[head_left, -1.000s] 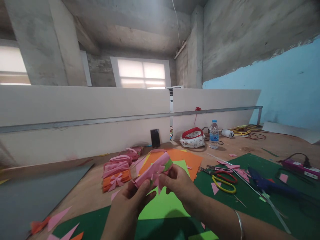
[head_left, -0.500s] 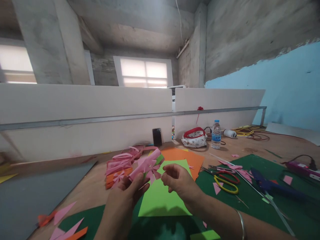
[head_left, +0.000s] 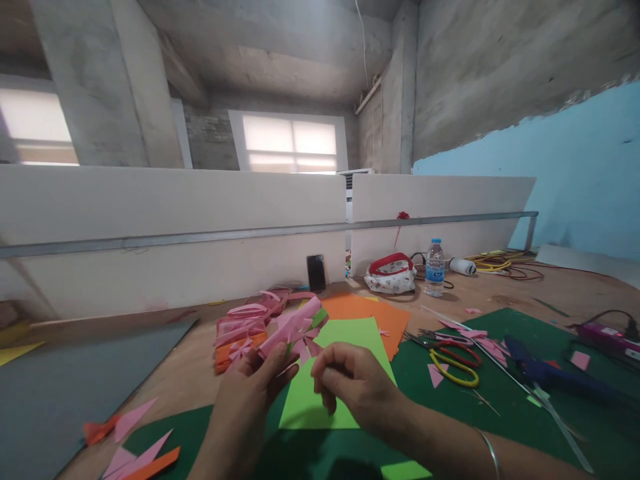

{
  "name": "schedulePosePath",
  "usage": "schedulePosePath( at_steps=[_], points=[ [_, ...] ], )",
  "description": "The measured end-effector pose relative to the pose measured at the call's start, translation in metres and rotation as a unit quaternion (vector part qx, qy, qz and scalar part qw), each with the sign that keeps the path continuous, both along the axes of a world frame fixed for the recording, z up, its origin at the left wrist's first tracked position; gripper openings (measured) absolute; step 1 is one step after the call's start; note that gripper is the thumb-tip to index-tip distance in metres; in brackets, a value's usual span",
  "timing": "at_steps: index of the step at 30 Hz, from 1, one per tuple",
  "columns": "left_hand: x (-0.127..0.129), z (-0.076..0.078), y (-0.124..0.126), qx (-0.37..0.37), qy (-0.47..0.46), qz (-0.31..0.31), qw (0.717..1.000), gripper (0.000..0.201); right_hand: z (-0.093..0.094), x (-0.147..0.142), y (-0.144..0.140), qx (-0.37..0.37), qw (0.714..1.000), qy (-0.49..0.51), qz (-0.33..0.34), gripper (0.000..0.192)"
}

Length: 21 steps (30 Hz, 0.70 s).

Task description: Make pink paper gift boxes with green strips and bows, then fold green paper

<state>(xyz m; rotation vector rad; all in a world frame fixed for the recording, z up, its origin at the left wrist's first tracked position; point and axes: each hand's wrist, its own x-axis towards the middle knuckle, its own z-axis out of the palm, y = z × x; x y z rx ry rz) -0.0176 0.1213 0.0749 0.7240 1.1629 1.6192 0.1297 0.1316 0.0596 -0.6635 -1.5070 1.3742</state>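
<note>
My left hand [head_left: 257, 383] pinches a pink paper roll [head_left: 289, 331] between thumb and fingers. Cut pink petals and a bit of green show on the roll's right side. Close to the petals is my right hand [head_left: 353, 383], its fingers curled together; whatever they may hold is too small or hidden to make out. Beneath both hands lies a light green paper sheet [head_left: 365, 332] on a dark green cutting mat [head_left: 300, 460]. Just behind the left hand sits a pink and orange paper bundle [head_left: 240, 330].
Right of the hands lie scissors [head_left: 455, 373], pink paper scraps [head_left: 493, 347] and a dark blue glue gun [head_left: 545, 370]. Orange sheets [head_left: 395, 317] lie behind the green one. A phone [head_left: 316, 273], a pouch [head_left: 390, 277] and a water bottle [head_left: 435, 270] stand near the white partition.
My right hand has moved slightly left and down, and its fingers have curled in more. My left hand still holds the pink paper roll in nearly the same place.
</note>
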Motion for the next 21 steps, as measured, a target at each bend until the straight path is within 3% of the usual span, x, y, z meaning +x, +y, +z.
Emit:
schedulePosePath(
  at_steps=[4,12,16,17,19,21],
  points=[
    [-0.003,-0.001,0.004,-0.005,0.004,0.002,1.000,0.007,-0.005,-0.003,-0.004,-0.010,0.998,-0.027,0.062,0.016],
    [-0.013,0.000,0.011,-0.014,0.011,0.024,1.000,0.009,-0.006,-0.004,-0.002,-0.049,0.998,0.007,0.032,0.023],
    [-0.029,-0.002,0.017,-0.004,0.039,0.041,0.998,0.006,-0.017,-0.008,-0.009,-0.036,0.997,-0.054,0.039,0.012],
    [-0.034,-0.003,0.020,-0.006,0.048,0.043,0.998,0.004,-0.023,-0.009,-0.011,-0.004,0.995,-0.095,0.033,0.011],
    [-0.044,-0.006,0.026,-0.020,0.068,0.042,0.997,0.008,-0.035,-0.010,-0.013,0.139,0.969,-0.204,0.023,0.013],
    [-0.054,-0.010,0.033,-0.039,0.086,0.038,0.995,0.018,-0.050,-0.013,-0.013,0.319,0.890,-0.326,0.018,0.010]
  ],
)
